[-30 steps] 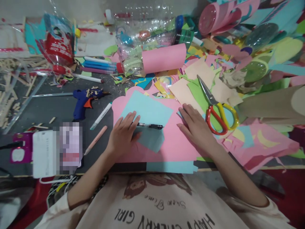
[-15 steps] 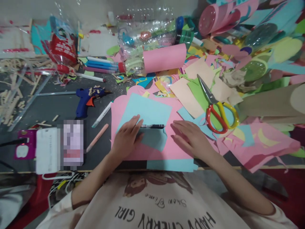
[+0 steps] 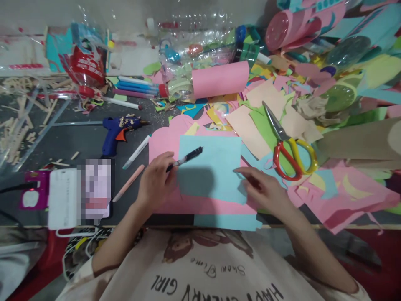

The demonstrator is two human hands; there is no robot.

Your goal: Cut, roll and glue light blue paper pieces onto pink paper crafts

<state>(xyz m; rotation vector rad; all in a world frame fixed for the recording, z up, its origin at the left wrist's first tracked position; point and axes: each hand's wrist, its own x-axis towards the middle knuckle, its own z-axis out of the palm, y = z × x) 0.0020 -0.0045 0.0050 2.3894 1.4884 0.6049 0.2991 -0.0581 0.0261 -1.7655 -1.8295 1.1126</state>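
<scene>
A black pen (image 3: 191,155) slants up and to the right from the fingers of my left hand (image 3: 156,182), which is closed on it at the left edge of a light blue sheet of paper (image 3: 209,184). The fingers of my right hand (image 3: 266,190) are bent around the right edge of that sheet, with a fingertip on top; the thumb is partly hidden. Beneath the blue sheet lies a larger pink paper (image 3: 163,144) with a scalloped far edge. Another light blue piece (image 3: 225,221) sticks out below it at the table edge.
Scissors (image 3: 282,133) with red and yellow handles lie on scraps at right. Left are a blue glue gun (image 3: 112,133), two markers (image 3: 136,152), a phone (image 3: 97,188) and wooden sticks (image 3: 19,125). Behind stand plastic bottles and a pink paper roll (image 3: 221,79).
The blue sheet has turned to lie nearly square and shifted right. The pen, which lay on it, is now in my left hand. My right hand has moved onto the sheet's right edge.
</scene>
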